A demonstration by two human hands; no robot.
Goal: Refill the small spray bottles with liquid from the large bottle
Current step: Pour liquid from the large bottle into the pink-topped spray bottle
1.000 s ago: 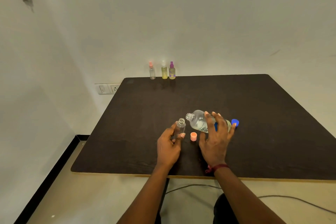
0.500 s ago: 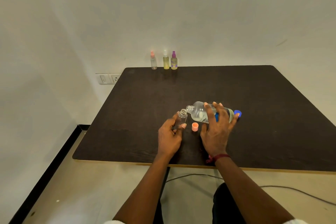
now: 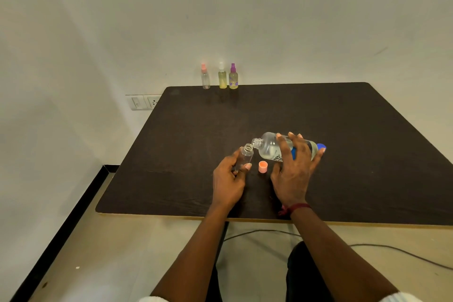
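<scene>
Two hands work near the front middle of the dark desk. The left hand has its fingers curled closed around a small clear spray bottle, uncapped, its threaded neck tilted up and to the right; it looks nearly empty. The right hand spreads its fingers over the top of the large bottle, gripping it almost on its side with the open mouth pointing left, just above and beside the small bottle's neck. This large bottle is clear plastic, holding clear liquid, with a blue patch on its label and dark lettering of which only "e." can be read; the rest is hidden by the fingers. Just below it, between the two hands, a small orange-pink cap stands on the desk. Beyond the right fingertips a blue cap lies on the desk. Far beyond both hands, at the desk's back edge, three small spray bottles stand upright in a row, topped pink, white and purple.
</scene>
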